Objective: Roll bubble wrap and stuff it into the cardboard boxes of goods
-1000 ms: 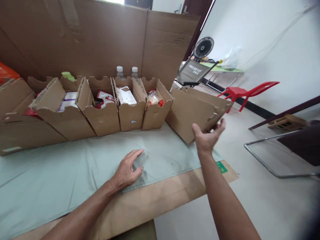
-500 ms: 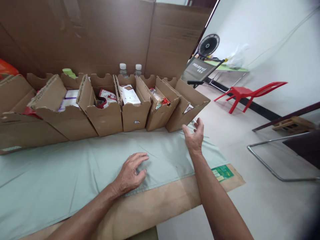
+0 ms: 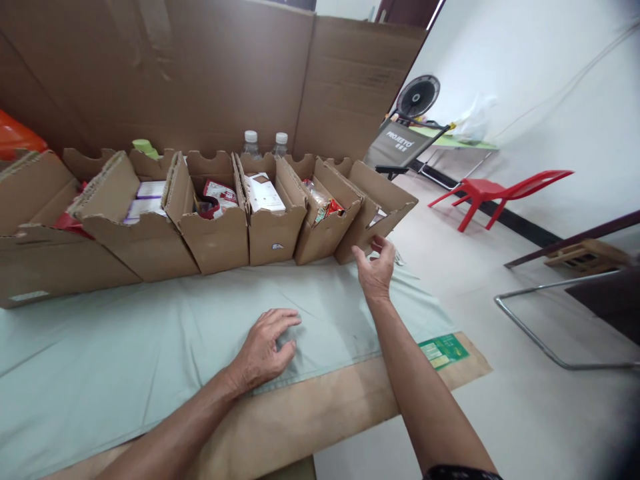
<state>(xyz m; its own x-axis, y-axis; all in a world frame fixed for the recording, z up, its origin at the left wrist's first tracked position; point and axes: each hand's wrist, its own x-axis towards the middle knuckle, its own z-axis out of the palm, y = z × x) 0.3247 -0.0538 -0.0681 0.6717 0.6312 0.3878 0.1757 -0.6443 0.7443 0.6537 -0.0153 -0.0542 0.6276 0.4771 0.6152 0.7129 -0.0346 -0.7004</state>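
Observation:
My right hand (image 3: 375,268), thumb and fingers apart, is at the front of the rightmost cardboard box (image 3: 356,239); whether it touches the box I cannot tell. A bit of something white shows inside that box. My left hand (image 3: 265,348) rests over the pale green cloth (image 3: 195,327) with fingers spread and nothing in it. Left of the rightmost box stands a box (image 3: 320,243) with colourful packets (image 3: 327,207). Beside that, another box (image 3: 270,237) contains a white carton (image 3: 265,193). A further box (image 3: 217,243) has a red and white packet (image 3: 221,195).
Further left, cardboard boxes hold white and purple packs (image 3: 147,200) and something red (image 3: 73,223). Two clear bottles (image 3: 251,144) stand behind the row, before a tall cardboard panel (image 3: 210,80). A red chair (image 3: 495,190) and a folding chair (image 3: 395,143) stand to the right.
My right hand has moved slightly left and closer to the front of the rightmost box. The left hand has barely moved. The view has shifted a little.

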